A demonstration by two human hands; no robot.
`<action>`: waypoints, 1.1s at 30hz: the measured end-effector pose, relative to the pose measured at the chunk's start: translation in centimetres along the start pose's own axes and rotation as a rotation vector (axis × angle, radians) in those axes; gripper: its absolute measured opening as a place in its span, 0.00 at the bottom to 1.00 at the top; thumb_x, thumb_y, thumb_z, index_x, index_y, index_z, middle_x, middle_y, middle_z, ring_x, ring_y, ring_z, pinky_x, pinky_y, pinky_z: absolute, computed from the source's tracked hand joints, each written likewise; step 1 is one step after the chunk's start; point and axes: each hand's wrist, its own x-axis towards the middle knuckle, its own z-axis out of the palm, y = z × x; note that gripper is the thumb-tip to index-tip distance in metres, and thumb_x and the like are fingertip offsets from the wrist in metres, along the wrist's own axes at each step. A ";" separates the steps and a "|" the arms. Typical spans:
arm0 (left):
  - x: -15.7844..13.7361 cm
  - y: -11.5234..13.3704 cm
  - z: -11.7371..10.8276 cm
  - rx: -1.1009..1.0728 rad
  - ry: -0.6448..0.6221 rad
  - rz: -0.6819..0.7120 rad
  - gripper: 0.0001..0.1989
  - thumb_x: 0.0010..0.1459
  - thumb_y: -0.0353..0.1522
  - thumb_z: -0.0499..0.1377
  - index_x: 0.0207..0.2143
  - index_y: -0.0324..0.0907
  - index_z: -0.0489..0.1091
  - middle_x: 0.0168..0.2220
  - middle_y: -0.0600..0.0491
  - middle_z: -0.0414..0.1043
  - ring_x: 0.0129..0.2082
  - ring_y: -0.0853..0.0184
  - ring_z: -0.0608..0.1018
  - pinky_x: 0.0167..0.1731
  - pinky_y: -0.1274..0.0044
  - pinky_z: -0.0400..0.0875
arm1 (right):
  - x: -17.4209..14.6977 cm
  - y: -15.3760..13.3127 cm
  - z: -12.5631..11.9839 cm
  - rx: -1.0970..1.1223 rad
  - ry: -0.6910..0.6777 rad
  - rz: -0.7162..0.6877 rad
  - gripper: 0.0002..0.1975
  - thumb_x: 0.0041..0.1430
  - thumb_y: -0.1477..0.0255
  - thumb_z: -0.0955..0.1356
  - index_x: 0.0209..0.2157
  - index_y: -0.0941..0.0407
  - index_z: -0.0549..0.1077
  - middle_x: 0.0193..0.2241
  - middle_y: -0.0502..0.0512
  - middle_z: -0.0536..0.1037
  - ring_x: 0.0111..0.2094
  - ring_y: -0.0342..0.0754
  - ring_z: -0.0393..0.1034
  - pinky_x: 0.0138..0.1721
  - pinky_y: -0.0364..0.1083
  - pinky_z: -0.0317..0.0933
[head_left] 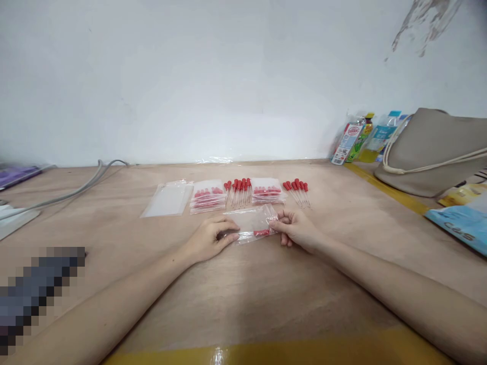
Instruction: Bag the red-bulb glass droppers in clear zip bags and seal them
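Between my two hands a clear plastic bag (247,220) is held sideways just above the wooden table, with red-capped droppers (261,232) inside it. My left hand (215,235) pinches the bag's left end between thumb and fingers. At its right end, my right hand (294,228) grips the bag by the edge. Behind the bag lie two stacks of filled bags, a left stack (207,195) and a right stack (267,190). Loose droppers with red bulbs (239,188) lie between the stacks, and another group of droppers (297,190) is to the right. Flat empty bags (167,198) rest at the left.
On the right stand drink cartons and bottles (380,139) beside a grey-beige bag (437,152), with a blue packet (460,225) in front. Grey cables (81,187) cross the left side. A pixelated dark object (38,289) lies at lower left. A white wall is behind.
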 end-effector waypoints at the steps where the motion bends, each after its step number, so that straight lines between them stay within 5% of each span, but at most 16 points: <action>1: 0.0 0.0 0.0 -0.008 -0.001 -0.005 0.10 0.59 0.34 0.55 0.41 0.42 0.73 0.39 0.50 0.73 0.39 0.67 0.75 0.39 0.76 0.71 | 0.1 0.0 0.0 -0.010 0.003 0.008 0.10 0.50 0.69 0.68 0.33 0.56 0.62 0.13 0.40 0.66 0.10 0.36 0.58 0.10 0.36 0.50; 5: 0.1 -0.1 0.0 -0.033 -0.025 -0.005 0.11 0.60 0.33 0.55 0.41 0.43 0.74 0.42 0.50 0.73 0.41 0.66 0.75 0.42 0.74 0.70 | 0.7 0.3 -0.4 -0.157 0.141 -0.079 0.21 0.45 0.68 0.70 0.40 0.55 0.60 0.16 0.39 0.65 0.11 0.38 0.57 0.13 0.38 0.51; 9: 0.0 -0.2 0.0 -0.050 -0.054 -0.030 0.11 0.60 0.34 0.54 0.43 0.44 0.73 0.45 0.50 0.72 0.44 0.65 0.74 0.43 0.73 0.71 | 2.5 0.7 -3.2 -0.553 0.558 -0.428 0.13 0.46 0.63 0.69 0.33 0.56 0.70 0.28 0.52 0.71 0.30 0.47 0.68 0.32 0.45 0.62; 12: -0.1 -0.4 0.0 -0.059 -0.067 -0.046 0.12 0.60 0.34 0.54 0.44 0.45 0.73 0.46 0.49 0.72 0.45 0.64 0.74 0.44 0.72 0.71 | 4.6 1.2 -6.4 -0.745 0.809 -0.441 0.14 0.51 0.61 0.65 0.34 0.56 0.73 0.38 0.59 0.71 0.40 0.53 0.67 0.40 0.50 0.61; 17: 0.1 -0.4 0.1 -0.059 -0.082 -0.064 0.12 0.59 0.34 0.54 0.44 0.44 0.72 0.47 0.49 0.71 0.46 0.64 0.74 0.45 0.71 0.71 | 7.7 3.1 -9.5 -0.759 0.760 -0.254 0.20 0.52 0.60 0.65 0.41 0.61 0.73 0.39 0.64 0.73 0.42 0.54 0.67 0.42 0.49 0.60; 24: 0.2 -0.2 0.0 -0.065 -0.078 -0.041 0.12 0.59 0.33 0.54 0.44 0.44 0.72 0.46 0.48 0.71 0.44 0.64 0.74 0.43 0.70 0.72 | 8.6 3.3 -9.6 -0.712 0.666 -0.121 0.16 0.49 0.68 0.66 0.40 0.61 0.73 0.32 0.57 0.77 0.34 0.48 0.70 0.37 0.44 0.61; 33: 0.1 -0.2 0.0 -0.049 -0.077 -0.019 0.12 0.60 0.33 0.54 0.45 0.44 0.72 0.46 0.49 0.71 0.45 0.64 0.74 0.45 0.70 0.70 | 8.3 2.3 -10.2 -0.734 0.686 -0.027 0.16 0.49 0.71 0.66 0.40 0.63 0.73 0.33 0.61 0.77 0.37 0.51 0.71 0.38 0.45 0.61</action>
